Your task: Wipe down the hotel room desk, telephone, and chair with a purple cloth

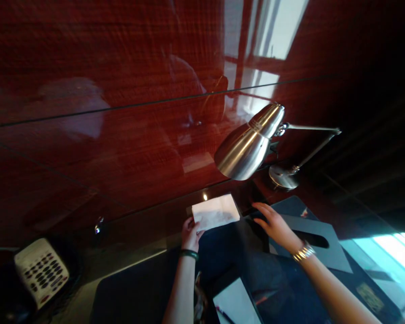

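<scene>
A stack of white tissues (pixel 216 212) lies at the back of the desk, near the glossy wood panel. My left hand (pixel 191 234) is closed on its lower left corner, thumb on top. To the right of the stack, my right hand (pixel 273 223) reaches over the desk with its fingers apart and nothing in them. Beside and partly under my right wrist is a flat grey cover (pixel 330 245) with a dark oval slot. A dark surface lies between my hands; its exact shape is hard to make out.
A silver desk lamp (pixel 245 150) leans over the back of the desk, its head just above the tissues. A telephone (pixel 42 272) stands at the left. Closer to me lie a white notepad (pixel 236 303) and a pen (pixel 225 315). A dark blue folder (pixel 286 206) is at the right.
</scene>
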Demonstrator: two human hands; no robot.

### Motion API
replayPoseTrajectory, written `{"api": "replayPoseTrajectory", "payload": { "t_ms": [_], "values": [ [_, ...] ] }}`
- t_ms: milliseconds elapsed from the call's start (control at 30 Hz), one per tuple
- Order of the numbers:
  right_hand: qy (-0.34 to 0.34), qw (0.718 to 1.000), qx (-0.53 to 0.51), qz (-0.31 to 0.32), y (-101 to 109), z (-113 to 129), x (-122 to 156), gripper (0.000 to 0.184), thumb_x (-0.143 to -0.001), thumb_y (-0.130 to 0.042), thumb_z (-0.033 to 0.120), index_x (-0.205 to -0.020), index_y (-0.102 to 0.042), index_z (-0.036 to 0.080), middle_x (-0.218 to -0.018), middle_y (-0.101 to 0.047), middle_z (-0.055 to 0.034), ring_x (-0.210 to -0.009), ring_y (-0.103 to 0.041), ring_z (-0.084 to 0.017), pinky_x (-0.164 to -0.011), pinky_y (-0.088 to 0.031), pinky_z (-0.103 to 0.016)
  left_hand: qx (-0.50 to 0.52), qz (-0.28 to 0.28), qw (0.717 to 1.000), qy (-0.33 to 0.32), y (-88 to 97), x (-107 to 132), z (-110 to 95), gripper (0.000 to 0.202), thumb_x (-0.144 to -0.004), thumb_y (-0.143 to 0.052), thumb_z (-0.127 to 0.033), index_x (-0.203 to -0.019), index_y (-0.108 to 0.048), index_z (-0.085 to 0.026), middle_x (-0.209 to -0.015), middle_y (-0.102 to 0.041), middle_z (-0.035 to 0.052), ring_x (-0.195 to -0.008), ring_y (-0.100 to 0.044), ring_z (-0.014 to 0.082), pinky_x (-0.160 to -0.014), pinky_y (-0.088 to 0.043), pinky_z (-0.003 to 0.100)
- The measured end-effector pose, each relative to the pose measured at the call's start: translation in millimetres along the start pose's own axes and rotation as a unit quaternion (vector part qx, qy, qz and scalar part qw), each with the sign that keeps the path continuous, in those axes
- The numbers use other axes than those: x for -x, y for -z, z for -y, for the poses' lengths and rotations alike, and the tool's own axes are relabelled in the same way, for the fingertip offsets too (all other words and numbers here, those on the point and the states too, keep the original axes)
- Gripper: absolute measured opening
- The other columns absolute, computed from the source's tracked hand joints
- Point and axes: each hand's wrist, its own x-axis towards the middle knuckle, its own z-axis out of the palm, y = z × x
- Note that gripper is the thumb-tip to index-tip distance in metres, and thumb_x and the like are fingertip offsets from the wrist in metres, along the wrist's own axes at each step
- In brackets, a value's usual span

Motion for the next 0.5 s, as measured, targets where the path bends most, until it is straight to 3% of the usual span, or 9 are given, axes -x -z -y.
{"api": "replayPoseTrajectory", "payload": {
  "t_ms": [67, 133, 233, 333, 433, 500],
  "values": [
    [-0.016, 0.997, 0.074, -0.013, 23, -27, 63, 0.044, -0.093, -0.058, 0.04, -0.135, -0.063, 0.027, -0.131, -0.065, -0.0144, -0.121, -0.063, -0.034, -0.108, -0.051, -0.059, 0.007, -0.004, 1.0, -0.004, 2.0, 1, 1, 0.031, -0.081, -0.06, 0.005, -0.101, -0.051, -0.017, -0.094, -0.064, 0.0017, -0.074, -0.066, 0.013, -0.063, -0.058, 0.027],
    [-0.042, 0.988, 0.143, -0.03, 33, -59, 119, 0.058, -0.081, -0.067, 0.04, -0.138, -0.063, 0.032, -0.131, -0.064, -0.0173, -0.118, -0.063, -0.042, -0.1, -0.053, -0.064, 0.012, -0.006, 1.0, -0.006, 2.5, 3, 3, 0.032, -0.08, -0.059, 0.006, -0.101, -0.05, -0.017, -0.096, -0.063, 0.0027, -0.076, -0.066, 0.0131, -0.065, -0.058, 0.028],
    [-0.069, 0.982, 0.172, -0.033, 36, -89, 155, 0.065, -0.069, -0.063, 0.027, -0.134, -0.066, 0.034, -0.119, -0.067, -0.0203, -0.107, -0.065, -0.044, -0.091, -0.055, -0.066, -0.002, -0.012, 1.0, -0.018, 1.5, 5, 3, 0.03, -0.081, -0.06, 0.002, -0.101, -0.051, -0.018, -0.095, -0.063, 0.0025, -0.075, -0.064, 0.0129, -0.063, -0.055, 0.025],
    [-0.057, 0.99, 0.128, -0.01, 36, -68, 131, 0.06, -0.078, -0.055, 0.025, -0.137, -0.062, 0.028, -0.116, -0.066, -0.017, -0.105, -0.064, -0.038, -0.091, -0.057, -0.06, -0.032, -0.018, 0.999, -0.032, 4.3, 8, -2, 0.026, -0.079, -0.065, -0.001, -0.099, -0.059, -0.016, -0.092, -0.066, 0.0033, -0.077, -0.063, 0.0144, -0.06, -0.05, 0.022],
    [0.008, 0.996, 0.087, 0.023, 25, -8, 77, 0.056, -0.087, -0.052, 0.027, -0.142, -0.055, 0.026, -0.127, -0.061, -0.0146, -0.118, -0.058, -0.035, -0.105, -0.052, -0.057, -0.048, -0.023, 0.998, -0.029, 14.9, 12, -9, 0.014, -0.082, -0.066, -0.006, -0.093, -0.066, -0.014, -0.093, -0.068, 0.0061, -0.079, -0.062, 0.0141, -0.062, -0.048, 0.021],
    [0.055, 0.994, 0.063, 0.065, 4, 33, 38, 0.057, -0.086, -0.052, 0.019, -0.143, -0.054, 0.024, -0.132, -0.059, -0.0141, -0.122, -0.054, -0.033, -0.111, -0.047, -0.056, -0.04, -0.023, 0.999, -0.009, 25.2, 14, -13, 0.008, -0.089, -0.061, -0.009, -0.094, -0.066, -0.014, -0.096, -0.069, 0.0083, -0.08, -0.064, 0.0151, -0.067, -0.051, 0.026]
  ]
}}
